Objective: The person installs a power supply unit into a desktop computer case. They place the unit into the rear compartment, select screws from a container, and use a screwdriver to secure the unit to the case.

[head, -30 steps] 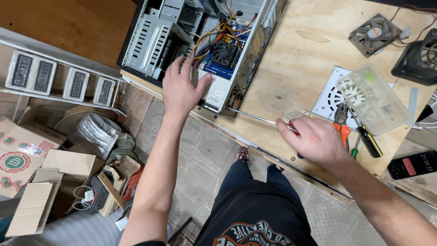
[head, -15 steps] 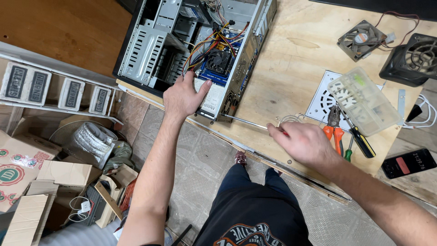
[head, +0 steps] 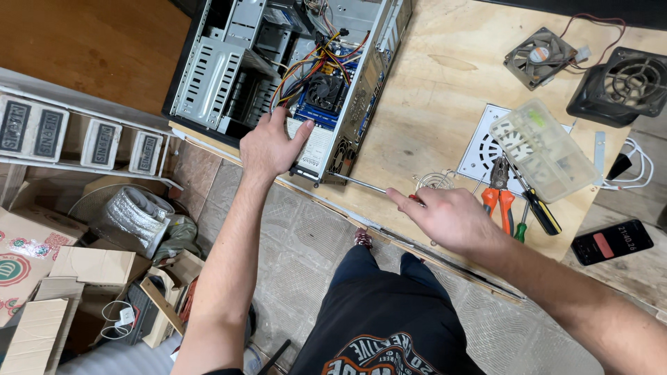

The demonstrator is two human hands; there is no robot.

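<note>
An open computer case lies on its side on the plywood table, with coloured wires and a fan inside. My left hand grips the case's near corner. My right hand holds a long screwdriver whose metal shaft points left, its tip at the case's rear panel near the bottom edge.
Orange-handled pliers, a yellow-black screwdriver and a clear parts box lie right of my hand. Two loose fans sit at the back right, a phone at the right edge. Cardboard boxes and clutter fill the floor at left.
My left hand slid from the case's inside edge down to its near corner. My right hand brought the screwdriver leftward until its tip met the case's rear panel.
</note>
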